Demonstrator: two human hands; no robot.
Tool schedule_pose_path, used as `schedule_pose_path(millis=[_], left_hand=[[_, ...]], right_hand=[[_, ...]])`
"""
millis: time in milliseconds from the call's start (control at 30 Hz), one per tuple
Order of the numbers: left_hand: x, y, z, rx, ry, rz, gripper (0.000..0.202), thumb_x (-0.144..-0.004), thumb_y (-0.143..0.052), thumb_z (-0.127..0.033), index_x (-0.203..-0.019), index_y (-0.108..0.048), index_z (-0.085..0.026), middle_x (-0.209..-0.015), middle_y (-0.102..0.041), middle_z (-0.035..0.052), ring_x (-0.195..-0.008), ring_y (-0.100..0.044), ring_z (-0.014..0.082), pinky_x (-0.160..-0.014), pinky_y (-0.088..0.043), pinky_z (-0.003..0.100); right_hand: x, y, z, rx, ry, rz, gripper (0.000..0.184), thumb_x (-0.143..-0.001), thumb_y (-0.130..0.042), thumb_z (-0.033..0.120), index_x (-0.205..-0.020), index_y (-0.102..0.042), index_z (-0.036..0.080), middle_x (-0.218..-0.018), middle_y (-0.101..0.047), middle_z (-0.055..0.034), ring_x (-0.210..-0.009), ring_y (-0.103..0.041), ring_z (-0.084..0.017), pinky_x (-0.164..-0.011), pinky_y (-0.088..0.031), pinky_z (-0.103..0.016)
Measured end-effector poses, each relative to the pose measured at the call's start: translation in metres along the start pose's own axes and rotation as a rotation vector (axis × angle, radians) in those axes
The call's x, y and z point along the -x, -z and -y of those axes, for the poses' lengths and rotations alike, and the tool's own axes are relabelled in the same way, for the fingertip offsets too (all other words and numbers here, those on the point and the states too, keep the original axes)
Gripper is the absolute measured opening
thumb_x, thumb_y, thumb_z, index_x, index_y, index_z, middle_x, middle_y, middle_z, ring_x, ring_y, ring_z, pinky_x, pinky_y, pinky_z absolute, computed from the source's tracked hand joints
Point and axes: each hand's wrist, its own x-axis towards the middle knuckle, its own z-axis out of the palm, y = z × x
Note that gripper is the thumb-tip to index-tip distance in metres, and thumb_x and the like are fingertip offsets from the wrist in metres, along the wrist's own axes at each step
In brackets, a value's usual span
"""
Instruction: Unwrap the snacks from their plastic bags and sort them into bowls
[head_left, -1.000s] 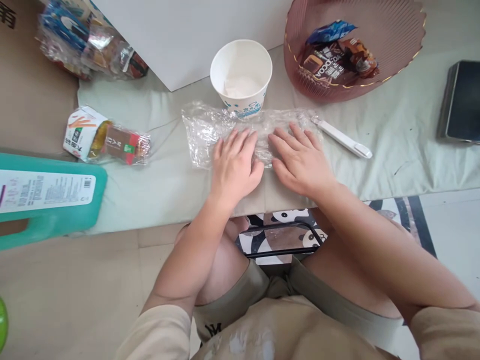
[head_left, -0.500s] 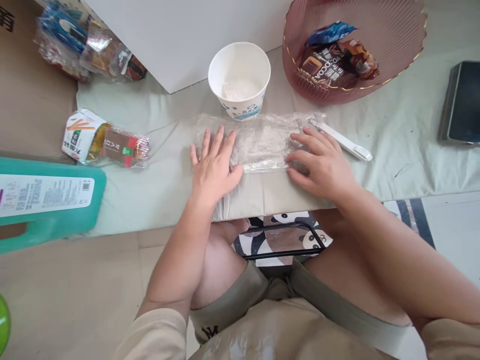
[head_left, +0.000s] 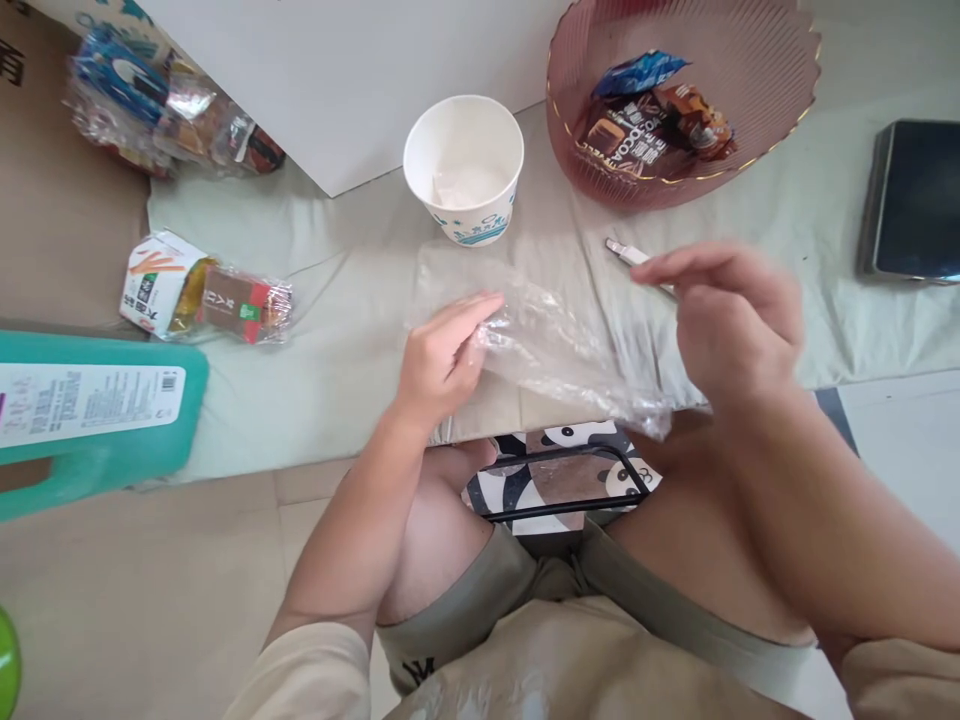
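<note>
My left hand (head_left: 448, 358) is closed on a clear plastic bag (head_left: 551, 335), thumb against fingers at its left part. The bag slants down to the right, its crumpled far end hanging at the table's front edge. My right hand (head_left: 739, 325) is raised to the right of the bag, apart from it and blurred by motion. Its fingers point left over a white utility knife (head_left: 628, 254), hiding much of the handle; whether they touch it I cannot tell. A white paper cup (head_left: 480, 220) with blue print stands behind the bag, something whitish inside.
A pink ribbed bowl (head_left: 780, 60) with wrapped snacks stands at the back right, a dark phone-like device (head_left: 915, 200) at far right. To the left lie packaged snacks (head_left: 161, 285) and a teal jug (head_left: 172, 420). A white box (head_left: 337, 80) stands behind the cup.
My left hand has gone from lying flat on the bag to gripping it. The bag's right end has swung toward me. My right hand has left the bag, moving right and up.
</note>
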Motion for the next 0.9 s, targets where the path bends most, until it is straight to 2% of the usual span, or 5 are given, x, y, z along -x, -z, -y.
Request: schedule_pose_path(millis=[200, 367, 467, 633, 900], left_hand=[[0.006, 0.007, -0.018, 0.671, 0.256, 0.208, 0.025, -0.097, -0.067, -0.043, -0.112, -0.083, -0.030, -0.129, -0.080, 0.0056, -0.127, -0.073, 0.0257, -0.114, -0.058, 0.044], [0.003, -0.001, -0.023, 0.867, 0.529, 0.345, 0.043, -0.084, -0.078, -0.056, -0.115, -0.080, -0.027, -0.111, -0.084, 0.0099, -0.104, -0.081, 0.0311, -0.088, -0.068, 0.045], [-0.001, -0.005, -0.022, 0.880, 0.525, 0.353, 0.053, -0.077, -0.082, -0.056, -0.121, -0.076, -0.027, -0.105, -0.084, 0.0088, -0.094, -0.081, 0.0291, -0.080, -0.068, 0.042], [-0.009, -0.013, -0.014, 0.699, 0.432, 0.204, 0.044, -0.077, -0.082, -0.047, -0.116, -0.076, -0.027, -0.098, -0.083, 0.0050, -0.074, -0.076, 0.0182, -0.062, -0.061, 0.028], [-0.012, -0.021, -0.010, 0.622, 0.545, 0.089, 0.022, -0.094, -0.067, -0.042, -0.099, -0.078, -0.024, -0.065, -0.073, 0.0012, -0.054, -0.070, 0.0159, -0.050, -0.058, 0.026]], right_hand=[[-0.009, -0.015, -0.004, 0.099, 0.246, 0.243, 0.057, -0.085, -0.069, 0.062, -0.129, -0.063, 0.026, -0.149, -0.063, -0.0147, -0.147, -0.052, -0.036, -0.121, -0.045, -0.061], [0.002, -0.028, 0.028, -0.204, 0.050, 0.248, 0.030, -0.098, -0.059, 0.055, -0.088, -0.067, 0.027, -0.082, -0.076, -0.0048, -0.076, -0.073, -0.022, -0.075, -0.064, -0.042], [0.003, -0.028, 0.034, -0.326, -0.288, 0.175, 0.024, -0.091, -0.067, 0.049, -0.089, -0.068, 0.026, -0.065, -0.067, -0.0004, -0.051, -0.060, -0.017, -0.048, -0.051, -0.033], [-0.004, -0.028, 0.032, -0.362, -0.524, 0.263, 0.019, -0.088, -0.065, 0.034, -0.104, -0.069, 0.025, -0.058, -0.058, 0.0035, -0.046, -0.052, -0.016, -0.045, -0.045, -0.030], [-0.005, -0.032, 0.018, -0.367, -0.364, 0.269, 0.031, -0.086, -0.069, 0.050, -0.104, -0.062, 0.027, -0.076, -0.066, 0.0012, -0.053, -0.053, -0.013, -0.046, -0.043, -0.028]])
